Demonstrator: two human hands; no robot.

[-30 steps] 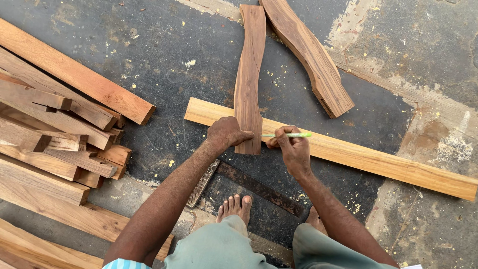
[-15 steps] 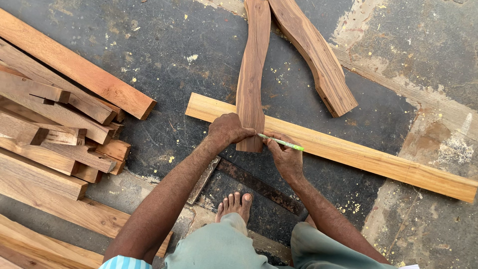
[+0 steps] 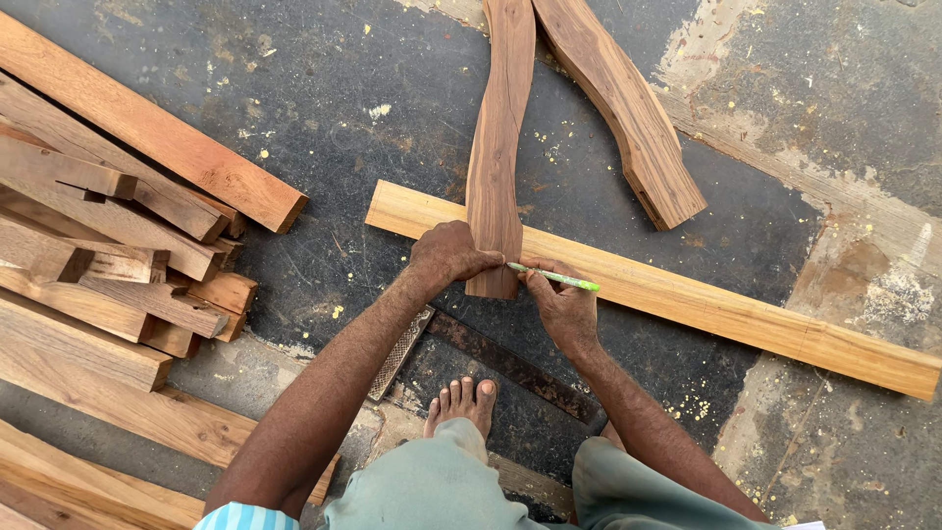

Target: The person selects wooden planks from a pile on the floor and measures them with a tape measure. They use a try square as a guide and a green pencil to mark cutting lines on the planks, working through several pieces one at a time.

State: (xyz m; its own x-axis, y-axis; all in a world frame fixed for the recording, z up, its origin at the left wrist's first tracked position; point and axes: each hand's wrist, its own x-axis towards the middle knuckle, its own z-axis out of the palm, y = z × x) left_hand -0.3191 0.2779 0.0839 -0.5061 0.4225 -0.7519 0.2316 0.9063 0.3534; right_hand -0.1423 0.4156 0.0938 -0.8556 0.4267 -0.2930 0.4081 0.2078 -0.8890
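A curved dark wooden piece [image 3: 497, 147] lies across a long pale plank [image 3: 706, 299] on the floor. My left hand [image 3: 449, 255] presses down on the lower end of the curved piece. My right hand [image 3: 561, 306] holds a green pencil [image 3: 555, 279], its tip against the right edge of the curved piece near its lower end, over the plank.
A second curved wooden piece [image 3: 618, 103] lies up and right. A stack of wooden boards [image 3: 108, 226] fills the left side. A metal rasp [image 3: 399, 351] and a rusty flat bar [image 3: 510, 365] lie near my bare foot [image 3: 461, 404].
My right hand has slid left and down along the curved piece's edge with the pencil, which now lies flatter. The left hand has stayed put.
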